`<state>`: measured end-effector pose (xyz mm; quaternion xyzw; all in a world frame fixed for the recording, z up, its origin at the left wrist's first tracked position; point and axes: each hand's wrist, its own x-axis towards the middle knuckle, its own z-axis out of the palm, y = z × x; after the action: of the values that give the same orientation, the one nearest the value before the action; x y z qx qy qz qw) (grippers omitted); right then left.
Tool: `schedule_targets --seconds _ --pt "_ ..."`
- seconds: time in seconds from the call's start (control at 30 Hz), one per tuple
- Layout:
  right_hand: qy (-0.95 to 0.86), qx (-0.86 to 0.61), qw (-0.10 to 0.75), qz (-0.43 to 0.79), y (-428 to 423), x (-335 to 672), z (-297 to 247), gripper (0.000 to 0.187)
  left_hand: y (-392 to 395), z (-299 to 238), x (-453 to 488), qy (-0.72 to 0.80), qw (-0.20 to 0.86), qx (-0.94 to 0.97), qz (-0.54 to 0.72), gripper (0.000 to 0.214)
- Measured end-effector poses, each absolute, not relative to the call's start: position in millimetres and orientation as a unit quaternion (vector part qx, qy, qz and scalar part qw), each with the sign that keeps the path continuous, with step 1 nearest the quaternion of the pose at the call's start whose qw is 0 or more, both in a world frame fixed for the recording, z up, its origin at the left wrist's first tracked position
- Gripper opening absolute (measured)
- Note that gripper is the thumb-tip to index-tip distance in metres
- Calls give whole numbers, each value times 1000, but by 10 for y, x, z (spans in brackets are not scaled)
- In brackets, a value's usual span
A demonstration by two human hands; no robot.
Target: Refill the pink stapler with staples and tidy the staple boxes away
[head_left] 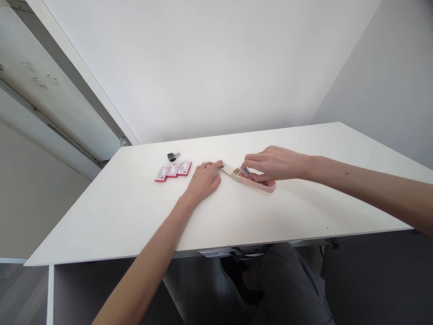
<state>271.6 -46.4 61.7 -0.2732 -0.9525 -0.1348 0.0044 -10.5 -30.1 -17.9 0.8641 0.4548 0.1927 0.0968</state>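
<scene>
— White counter (152, 216), pale wall (216, 67) behind. How do your hands stand?

— Left hand (204, 180) low, fingers loosely spread, tips on the far end of the cream lid (228, 169). Right hand (270, 162) over the open pink case (264, 187), fingers narrowed around a silver piece (246, 172); firmness of pinch, cannot tell from this view.

— Case position?

— On the counter, right of your left hand. Lid swung out from one end, small coppery bits (265, 183) inside.

— What might go wrong?

— Silver piece could snag on the case's rim and slip, if you pinch only its edge. Lean too hard on the lid and the case could tip, spilling the coppery bits. Your right hand hides part of the contents, so you might drag something out unseen.

— Anything beside your left hand?

— Three red-and-white boxes (173, 169), black clip (172, 157) behind them. Careless sideways sweep on your part could scatter the row
</scene>
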Motion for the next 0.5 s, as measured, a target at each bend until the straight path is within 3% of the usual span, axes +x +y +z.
schedule_targets --seconds 0.5 --pt "-944 -317 40 -78 -460 2724 655 26 -311 -170 -105 453 102 864 194 47"
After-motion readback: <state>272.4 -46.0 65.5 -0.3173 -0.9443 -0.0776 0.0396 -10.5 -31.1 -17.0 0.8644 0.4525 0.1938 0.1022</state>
